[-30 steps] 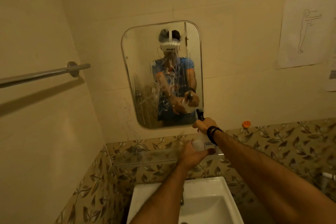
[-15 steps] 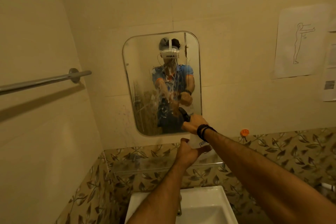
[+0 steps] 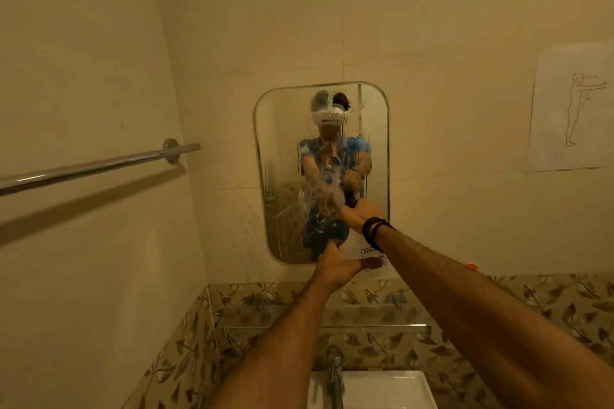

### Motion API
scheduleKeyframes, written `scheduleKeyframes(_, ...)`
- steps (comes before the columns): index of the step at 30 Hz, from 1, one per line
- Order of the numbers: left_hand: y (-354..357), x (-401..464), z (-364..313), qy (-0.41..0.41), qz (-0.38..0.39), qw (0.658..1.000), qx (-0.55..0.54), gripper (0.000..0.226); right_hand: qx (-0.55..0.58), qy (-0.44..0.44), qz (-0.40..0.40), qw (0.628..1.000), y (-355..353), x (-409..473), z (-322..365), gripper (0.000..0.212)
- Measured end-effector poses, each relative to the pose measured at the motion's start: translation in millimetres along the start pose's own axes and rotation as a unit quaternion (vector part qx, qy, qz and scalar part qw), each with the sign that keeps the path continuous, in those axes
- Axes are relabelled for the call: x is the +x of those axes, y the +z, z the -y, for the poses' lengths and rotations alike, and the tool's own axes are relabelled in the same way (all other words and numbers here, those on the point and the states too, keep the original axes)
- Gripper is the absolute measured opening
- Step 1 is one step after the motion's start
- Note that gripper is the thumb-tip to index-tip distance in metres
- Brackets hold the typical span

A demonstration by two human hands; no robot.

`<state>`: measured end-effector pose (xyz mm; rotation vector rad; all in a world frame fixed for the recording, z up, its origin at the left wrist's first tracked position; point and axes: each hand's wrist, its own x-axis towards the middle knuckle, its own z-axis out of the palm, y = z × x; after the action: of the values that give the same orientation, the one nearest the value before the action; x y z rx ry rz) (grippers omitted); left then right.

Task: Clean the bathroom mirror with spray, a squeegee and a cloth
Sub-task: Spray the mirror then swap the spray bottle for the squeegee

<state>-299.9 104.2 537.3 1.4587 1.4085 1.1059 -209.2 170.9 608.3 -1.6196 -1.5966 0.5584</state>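
Mirror: streaked with wet spray — I see drips running down.
Right hand: clenched on spray bottle trigger.
Left hand: cupping the bottle's base.

Both forearms are bare and hairy, with no sleeves reaching them. The right hand has several thin black cord bracelets stacked around its wrist. The left hand wears nothing.
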Motion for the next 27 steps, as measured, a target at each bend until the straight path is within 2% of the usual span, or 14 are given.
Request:
scheduleKeyframes(2,-4,-1,-9,0.006,0.003,1.000,0.012,0.110,-0.003,-0.004,-0.012,1.000,-4,3,6,0.020)
scheduleKeyframes(6,-7,-5,-20,0.021,-0.004,1.000,0.013,0.118,0.007,-0.009,0.000,1.000,-11,6,16,0.024)
scheduleKeyframes(10,-14,-5,-27,0.025,-0.022,0.999,0.028,0.101,-0.009,-0.036,-0.002,0.999,-13,7,30,0.030)
scheduleKeyframes(15,-34,-9,-39,0.028,-0.043,0.998,0.047,0.121,0.001,-0.070,-0.008,0.998,-8,5,53,0.032)
scheduleKeyframes(18,-49,-7,-40,0.030,-0.058,0.996,0.061,0.098,0.023,-0.088,0.001,0.996,-6,3,65,0.033)
scheduleKeyframes(23,-68,-8,-53,0.054,-0.071,0.993,0.083,0.075,-0.013,-0.109,-0.008,0.994,-4,-3,94,0.022)
scheduleKeyframes(27,-78,-8,-58,0.057,-0.087,0.992,0.076,0.077,0.003,-0.106,-0.012,0.994,-4,-4,108,0.023)
